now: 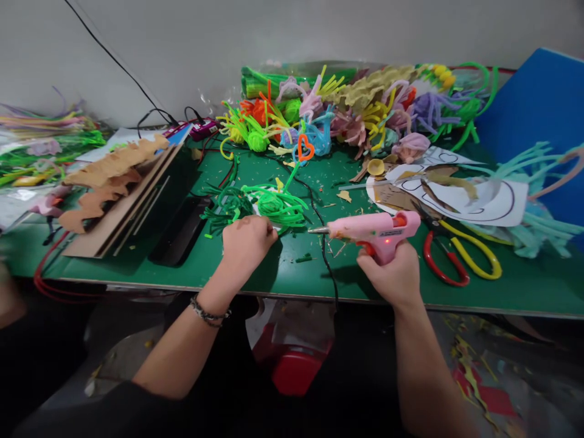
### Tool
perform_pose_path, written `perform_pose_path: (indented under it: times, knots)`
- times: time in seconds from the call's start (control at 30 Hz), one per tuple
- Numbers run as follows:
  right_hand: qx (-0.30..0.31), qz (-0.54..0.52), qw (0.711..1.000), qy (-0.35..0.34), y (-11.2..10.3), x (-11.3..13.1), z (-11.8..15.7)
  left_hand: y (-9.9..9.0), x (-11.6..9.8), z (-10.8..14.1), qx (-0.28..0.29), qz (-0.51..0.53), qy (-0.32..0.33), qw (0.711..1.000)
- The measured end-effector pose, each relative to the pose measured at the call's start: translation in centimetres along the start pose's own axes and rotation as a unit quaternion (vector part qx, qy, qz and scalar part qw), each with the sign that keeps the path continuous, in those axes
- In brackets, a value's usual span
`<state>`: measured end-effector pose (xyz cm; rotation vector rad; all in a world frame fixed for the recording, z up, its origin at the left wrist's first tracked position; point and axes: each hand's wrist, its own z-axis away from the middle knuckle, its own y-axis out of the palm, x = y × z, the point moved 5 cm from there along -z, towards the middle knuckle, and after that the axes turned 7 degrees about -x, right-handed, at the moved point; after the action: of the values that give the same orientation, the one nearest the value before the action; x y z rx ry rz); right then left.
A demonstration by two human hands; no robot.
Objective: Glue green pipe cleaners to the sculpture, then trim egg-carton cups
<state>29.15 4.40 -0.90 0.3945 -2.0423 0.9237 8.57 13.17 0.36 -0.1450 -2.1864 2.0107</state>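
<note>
My right hand (395, 271) is wrapped round the handle of a pink glue gun (367, 228), whose metal nozzle points left and whose small red light glows. At the table's middle, my left hand (249, 240) is closed with its knuckles up, at the near edge of a bright green pipe-cleaner piece (276, 207). What its fingers hold, if anything, is hidden. Darker green fuzzy strands (223, 210) lie just left of that piece. An orange heart (305, 148) on a green stem stands above it. Red-and-yellow-handled scissors (460, 252) rest right of the glue gun.
Colourful pipe-cleaner pieces (319, 115) are heaped along the wall. On the left are stacked boards (132, 201) and a black phone-like slab (180, 231). White paper cut-outs (483, 194) and a blue panel (538, 115) are at right. A dark cable (325, 255) crosses the table. Another person's hand (6, 295) shows far left.
</note>
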Motion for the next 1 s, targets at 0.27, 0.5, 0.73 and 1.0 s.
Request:
perform_pose_path:
  times: [0.27, 0.5, 0.73, 1.0]
  knots:
    - [0.003, -0.008, 1.0, 0.01, -0.1, 0.0, 0.0, -0.5, 1.4, 1.2, -0.075, 0.072, 0.052, 0.993]
    - [0.012, -0.009, 1.0, 0.027, 0.0, -0.2, 0.0, 0.7, 1.3, 2.0, -0.156, 0.048, 0.129, 0.978]
    - [0.01, -0.012, 1.0, 0.02, 0.1, -0.1, 0.0, 0.7, 0.8, 1.7, -0.153, 0.041, 0.147, 0.976]
    - [0.005, -0.01, 1.0, 0.016, 0.1, -0.2, 0.0, 0.9, 0.9, 1.5, -0.161, 0.039, 0.154, 0.974]
